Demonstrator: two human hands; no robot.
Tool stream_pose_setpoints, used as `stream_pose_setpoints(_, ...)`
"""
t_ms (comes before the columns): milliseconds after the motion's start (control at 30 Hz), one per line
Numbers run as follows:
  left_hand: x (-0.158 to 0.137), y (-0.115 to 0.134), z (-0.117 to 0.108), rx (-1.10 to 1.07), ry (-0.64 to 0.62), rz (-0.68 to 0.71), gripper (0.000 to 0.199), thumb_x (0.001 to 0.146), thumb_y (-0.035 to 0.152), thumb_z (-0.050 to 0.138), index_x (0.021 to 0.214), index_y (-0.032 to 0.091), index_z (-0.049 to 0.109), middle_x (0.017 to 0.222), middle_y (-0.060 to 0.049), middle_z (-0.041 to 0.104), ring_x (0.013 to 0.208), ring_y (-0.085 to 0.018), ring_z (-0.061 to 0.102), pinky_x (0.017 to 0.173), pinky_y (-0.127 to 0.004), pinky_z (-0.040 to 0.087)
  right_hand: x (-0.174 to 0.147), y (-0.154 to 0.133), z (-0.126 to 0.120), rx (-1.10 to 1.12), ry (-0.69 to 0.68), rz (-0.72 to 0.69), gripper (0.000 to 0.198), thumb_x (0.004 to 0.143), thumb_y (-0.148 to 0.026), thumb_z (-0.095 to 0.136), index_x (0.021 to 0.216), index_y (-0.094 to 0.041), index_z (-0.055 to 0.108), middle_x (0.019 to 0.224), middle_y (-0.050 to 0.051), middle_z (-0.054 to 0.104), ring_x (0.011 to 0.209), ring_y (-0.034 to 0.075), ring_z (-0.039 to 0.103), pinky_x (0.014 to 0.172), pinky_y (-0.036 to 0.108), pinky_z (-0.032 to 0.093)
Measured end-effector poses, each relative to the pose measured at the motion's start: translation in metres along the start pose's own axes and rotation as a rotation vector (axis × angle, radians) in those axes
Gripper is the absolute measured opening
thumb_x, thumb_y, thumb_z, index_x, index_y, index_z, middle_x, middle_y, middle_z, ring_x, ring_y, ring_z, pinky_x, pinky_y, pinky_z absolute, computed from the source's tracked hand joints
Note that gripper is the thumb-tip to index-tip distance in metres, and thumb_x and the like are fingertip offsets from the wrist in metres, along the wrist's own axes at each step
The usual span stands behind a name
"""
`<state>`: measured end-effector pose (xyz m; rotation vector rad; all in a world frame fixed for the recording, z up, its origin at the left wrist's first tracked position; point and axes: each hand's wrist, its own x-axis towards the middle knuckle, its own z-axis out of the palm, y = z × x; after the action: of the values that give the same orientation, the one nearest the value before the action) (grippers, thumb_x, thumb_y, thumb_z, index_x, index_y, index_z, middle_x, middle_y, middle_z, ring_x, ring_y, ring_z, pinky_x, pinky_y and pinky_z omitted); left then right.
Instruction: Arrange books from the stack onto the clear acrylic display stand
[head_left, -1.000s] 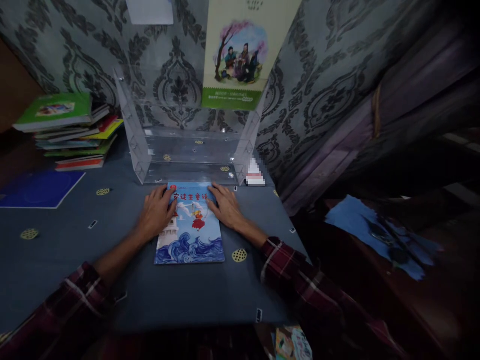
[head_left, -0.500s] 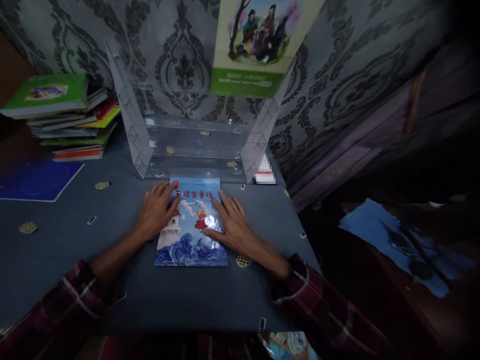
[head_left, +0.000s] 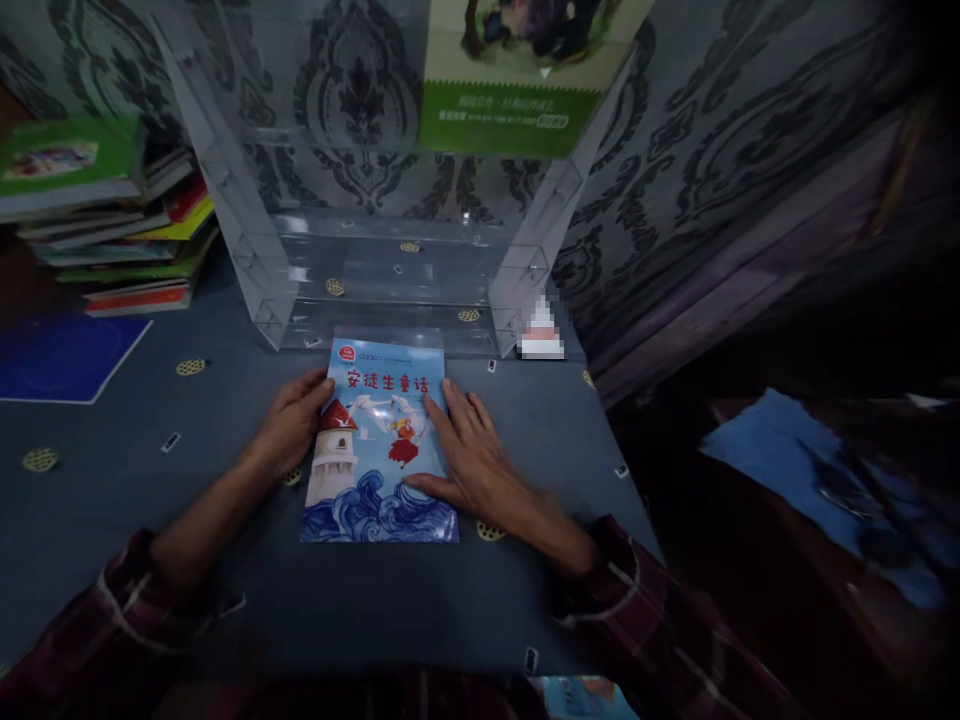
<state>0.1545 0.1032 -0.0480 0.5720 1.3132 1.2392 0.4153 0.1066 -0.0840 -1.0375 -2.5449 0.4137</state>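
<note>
A blue children's storybook lies before me, its cover showing red title characters, a white tower, a figure in red and dark blue waves. At its upper left edge, my left hand has the thumb on the cover's rim and the fingers closed along the side, their tips partly hidden. Across the right edge rests my right hand, fingers stretched and apart, with the thumb lying on the cover.
Behind the book stands a clear acrylic tiered rack, with a green-and-cream book high on it. A stack of books and a dark blue booklet are to the left. A blue cloth lies off to the right.
My left hand has slid off the cover to the book's left edge and closed there. My right hand stays at the right edge. The view has shifted slightly closer.
</note>
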Motion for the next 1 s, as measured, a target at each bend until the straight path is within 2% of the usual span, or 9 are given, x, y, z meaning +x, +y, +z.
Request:
stream_pose_setpoints(133,-0.007,0.004,0.007,-0.061,-0.024,-0.139,0.020,0.091,0.018,0.063,0.110,0.014,0.069,0.100,-0.011,0.079,0.083,-0.023,0.077,0.080,-0.038,0.066,-0.002,0.002,0.001,0.037,0.000,-0.004,0.107,0.088,-0.071,0.062,0.166,-0.018,0.011,0.169,0.026,0.017,0.157,0.042,0.017,0.122,0.070,0.026)
stream_pose_setpoints(233,-0.010,0.006,0.009,-0.090,-0.025,-0.140,0.016,0.094,0.018,0.060,0.107,0.015,0.070,0.101,-0.010,0.079,0.084,-0.022,0.077,0.082,-0.037,0.066,-0.003,0.003,0.002,0.091,0.001,0.036,0.106,0.089,-0.071,0.060,0.166,-0.024,0.006,0.171,0.023,0.011,0.157,0.043,0.018,0.120,0.069,0.031)
stream_pose_setpoints(367,-0.011,0.005,0.010,-0.118,-0.012,-0.115,0.013,0.093,0.020,0.063,0.103,0.016,0.069,0.097,-0.008,0.079,0.080,-0.021,0.077,0.081,-0.037,0.066,-0.005,0.004,0.004,0.194,0.064,0.181,0.091,0.095,-0.066,0.054,0.166,-0.026,0.013,0.172,0.019,0.010,0.155,0.042,0.025,0.118,0.065,0.040)
stream_pose_setpoints(467,-0.012,0.004,0.011,-0.123,-0.032,-0.109,0.016,0.093,0.024,0.065,0.106,0.016,0.069,0.097,-0.008,0.079,0.081,-0.023,0.077,0.080,-0.040,0.067,-0.004,0.004,0.006,0.307,0.161,0.268,0.090,0.095,-0.066,0.057,0.164,-0.023,0.019,0.169,0.021,0.022,0.153,0.041,0.032,0.117,0.066,0.040)
stream_pose_setpoints(600,-0.013,0.002,0.010,-0.149,-0.015,-0.074,0.013,0.091,0.026,0.069,0.101,0.017,0.070,0.095,-0.006,0.078,0.083,-0.022,0.076,0.082,-0.038,0.066,0.000,0.002,0.010,0.661,0.280,0.372,0.091,0.092,-0.063,0.063,0.163,-0.023,0.022,0.160,0.023,0.040,0.136,0.037,0.056,0.110,0.062,0.051)
stream_pose_setpoints(733,-0.013,0.000,0.010,-0.166,0.018,-0.062,0.011,0.092,0.024,0.067,0.100,0.017,0.069,0.093,-0.004,0.078,0.080,-0.020,0.076,0.083,-0.038,0.066,0.005,-0.004,0.007,1.139,0.204,0.506,0.077,0.096,-0.057,0.059,0.158,-0.021,0.031,0.133,0.018,0.068,0.111,0.031,0.073,0.088,0.050,0.065)
stream_pose_setpoints(800,-0.015,-0.001,0.012,-0.178,0.022,-0.064,0.011,0.093,0.023,0.066,0.101,0.017,0.069,0.094,-0.004,0.078,0.082,-0.020,0.076,0.085,-0.038,0.065,0.008,-0.008,0.003,1.282,0.171,0.571,0.064,0.096,-0.056,0.059,0.146,-0.019,0.048,0.117,0.014,0.076,0.103,0.030,0.076,0.085,0.048,0.066)
stream_pose_setpoints(867,-0.017,-0.004,0.015,-0.200,-0.005,-0.065,0.012,0.092,0.025,0.067,0.101,0.017,0.069,0.095,-0.005,0.079,0.085,-0.022,0.077,0.087,-0.040,0.065,0.010,-0.012,0.000,1.392,0.209,0.641,0.052,0.093,-0.057,0.064,0.130,-0.020,0.062,0.108,0.010,0.079,0.101,0.029,0.077,0.085,0.046,0.066)
stream_pose_setpoints(1000,-0.021,-0.010,0.021,-0.260,-0.099,-0.110,0.021,0.090,0.030,0.072,0.104,0.015,0.069,0.095,-0.008,0.080,0.091,-0.027,0.077,0.088,-0.044,0.064,0.013,-0.017,-0.003,1.598,0.320,0.768,0.040,0.085,-0.055,0.075,0.108,-0.023,0.071,0.100,0.005,0.081,0.104,0.028,0.076,0.090,0.044,0.063)
